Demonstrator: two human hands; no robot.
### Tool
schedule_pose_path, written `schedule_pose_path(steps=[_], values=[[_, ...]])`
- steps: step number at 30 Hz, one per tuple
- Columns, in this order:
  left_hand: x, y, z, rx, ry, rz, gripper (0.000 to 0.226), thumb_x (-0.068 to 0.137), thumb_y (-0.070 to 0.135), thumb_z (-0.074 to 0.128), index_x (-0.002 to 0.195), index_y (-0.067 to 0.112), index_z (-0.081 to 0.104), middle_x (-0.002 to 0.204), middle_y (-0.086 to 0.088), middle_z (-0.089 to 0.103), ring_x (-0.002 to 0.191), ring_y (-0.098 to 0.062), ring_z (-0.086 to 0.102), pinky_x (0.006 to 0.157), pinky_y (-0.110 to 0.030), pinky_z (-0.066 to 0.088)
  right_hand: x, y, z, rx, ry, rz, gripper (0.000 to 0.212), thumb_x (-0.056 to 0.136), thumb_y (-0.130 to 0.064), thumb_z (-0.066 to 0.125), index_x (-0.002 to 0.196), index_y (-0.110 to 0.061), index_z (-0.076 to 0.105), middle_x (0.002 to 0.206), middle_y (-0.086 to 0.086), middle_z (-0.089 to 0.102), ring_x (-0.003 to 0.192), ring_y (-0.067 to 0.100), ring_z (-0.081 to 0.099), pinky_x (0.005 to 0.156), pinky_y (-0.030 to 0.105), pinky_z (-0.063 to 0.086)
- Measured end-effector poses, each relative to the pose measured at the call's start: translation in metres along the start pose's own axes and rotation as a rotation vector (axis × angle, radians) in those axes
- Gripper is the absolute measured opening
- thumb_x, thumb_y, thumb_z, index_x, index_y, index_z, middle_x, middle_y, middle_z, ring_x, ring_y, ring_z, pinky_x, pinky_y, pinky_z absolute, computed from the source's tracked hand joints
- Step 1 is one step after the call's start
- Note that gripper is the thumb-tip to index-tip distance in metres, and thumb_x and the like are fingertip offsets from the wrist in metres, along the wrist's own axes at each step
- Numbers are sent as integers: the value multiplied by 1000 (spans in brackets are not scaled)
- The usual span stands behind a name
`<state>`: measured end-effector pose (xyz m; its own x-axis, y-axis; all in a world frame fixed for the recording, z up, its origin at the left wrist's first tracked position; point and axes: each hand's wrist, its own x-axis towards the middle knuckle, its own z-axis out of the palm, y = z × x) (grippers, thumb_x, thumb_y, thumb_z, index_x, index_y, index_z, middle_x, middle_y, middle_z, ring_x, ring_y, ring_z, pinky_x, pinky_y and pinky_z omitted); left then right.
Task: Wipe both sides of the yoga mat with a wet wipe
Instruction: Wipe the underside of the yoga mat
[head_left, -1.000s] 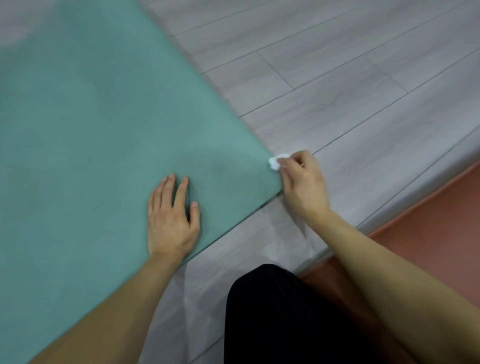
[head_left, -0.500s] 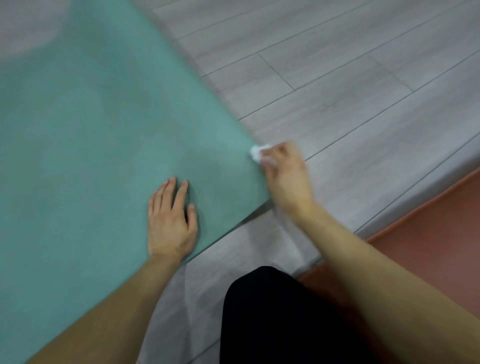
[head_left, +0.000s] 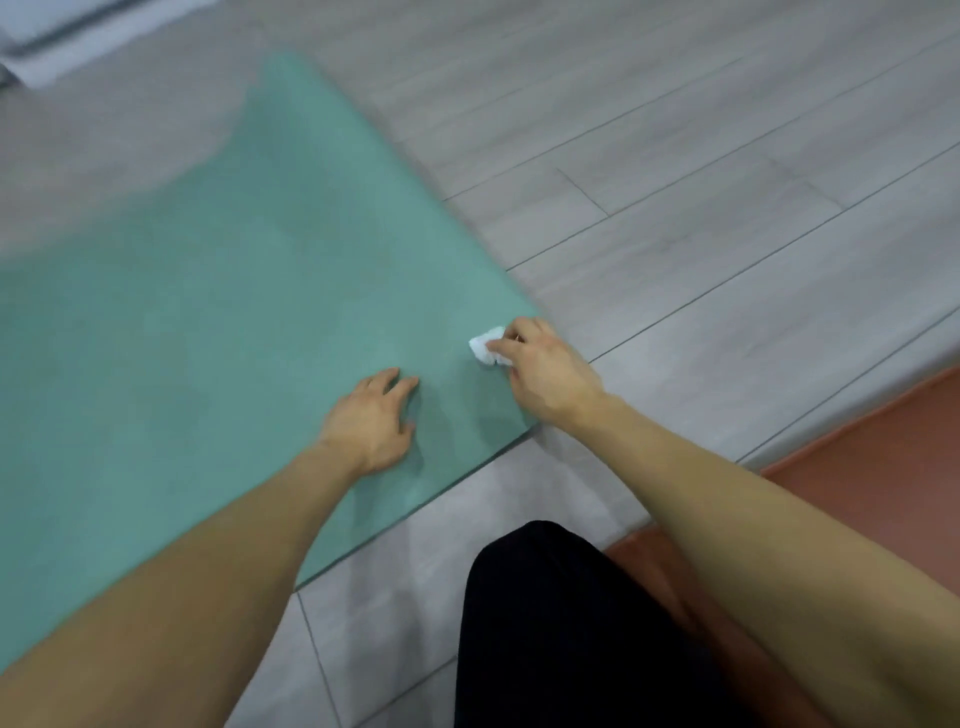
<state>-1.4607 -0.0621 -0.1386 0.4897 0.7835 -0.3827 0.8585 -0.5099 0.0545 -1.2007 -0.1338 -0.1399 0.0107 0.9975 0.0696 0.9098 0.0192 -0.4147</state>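
Matt teal foam-like yoga mat (head_left: 218, 312) with fine even texture, crumpled white soft paper-like wet wipe (head_left: 487, 349), pale grey wood-look plank floor (head_left: 675, 208) with low sheen, matt reddish-brown mat (head_left: 883, 467), black cloth trouser knee (head_left: 561, 623).

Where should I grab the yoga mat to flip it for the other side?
Judging by its pose, take the yoga mat at its near corner beside the right hand, coming from the bare floor side. Both edges meet there, thin and flat, so fingers can slip under. The wet wipe occupies that hand.
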Motion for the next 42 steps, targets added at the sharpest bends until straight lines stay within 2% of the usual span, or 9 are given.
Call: schedule_pose_path(steps=[3, 10, 14, 19, 22, 25, 31, 39, 42], values=[[-7, 10, -27, 73, -141, -25, 68, 98, 34, 55, 162, 26, 34, 171, -4, 29, 151, -30, 40, 122, -44, 39, -9, -14, -14, 13, -34, 50, 46, 86, 3, 53, 130, -10, 58, 121, 12, 59, 117, 33, 51, 94, 46, 48], [-52, 55, -110, 270, -50, 150, 46, 101, 43, 54, 145, 31, 53, 140, 1, 62, 127, -26, 61, 96, -37, 51, -6, -45, -63, 115, -33, 54, 26, 97, -8, 52, 121, -13, 45, 104, 19, 65, 88, 41, 62, 72, 47, 49], [-71, 62, -185, 332, -62, 142, 38, 98, 47, 60, 134, 32, 59, 121, 9, 71, 116, -23, 65, 90, -34, 54, -9, -52, -85, 258, -45, 82, 26, 101, -26, 61, 121, -13, 52, 109, 13, 67, 97, 35, 61, 73, 39, 40], [-76, 40, -223, 440, -126, 112, 34, 96, 50, 61, 127, 36, 61, 114, 13, 70, 111, -22, 65, 91, -37, 55, -15, -50, -83, 299, -30, 151, 42, 90, -13, 66, 130, -11, 56, 117, 9, 69, 106, 31, 64, 87, 38, 52], [-69, 22, -204, 439, -123, 159, 38, 95, 51, 61, 129, 36, 60, 117, 11, 70, 111, -23, 66, 91, -37, 56, -14, -55, -77, 258, -2, 190, 33, 91, -13, 62, 124, -11, 63, 117, 10, 70, 110, 31, 64, 87, 35, 50], [-50, 21, -167, 154, 4, 183, 45, 93, 53, 68, 131, 32, 60, 121, 11, 71, 114, -20, 66, 93, -36, 55, -9, -57, -78, 196, 62, 166, 23, 93, -18, 63, 115, -16, 70, 112, 6, 71, 108, 27, 61, 83, 31, 41], [-14, 35, -91, -790, 80, 32, 56, 76, 50, 91, 118, 25, 65, 106, 7, 74, 94, -11, 72, 89, -35, 59, 14, -64, -74, 428, 76, 276, 38, 81, -26, 89, 115, -19, 73, 90, -5, 66, 79, 13, 64, 79, 31, 54], [5, 29, -95, -757, 68, 151, 40, 74, 41, 93, 107, 29, 73, 95, 10, 77, 80, -9, 74, 81, -37, 61, 16, -79, -48, 512, 74, 322, 18, 85, -12, 79, 98, -23, 75, 89, -8, 76, 82, 11, 73, 82, 42, 60], [8, 24, -87, -723, 58, 152, 28, 71, 36, 75, 98, 29, 75, 87, 8, 78, 75, -8, 73, 75, -34, 61, 8, -70, -30, 522, 86, 336, 18, 89, -9, 73, 99, -24, 74, 91, -8, 78, 83, 13, 74, 81, 44, 61]])
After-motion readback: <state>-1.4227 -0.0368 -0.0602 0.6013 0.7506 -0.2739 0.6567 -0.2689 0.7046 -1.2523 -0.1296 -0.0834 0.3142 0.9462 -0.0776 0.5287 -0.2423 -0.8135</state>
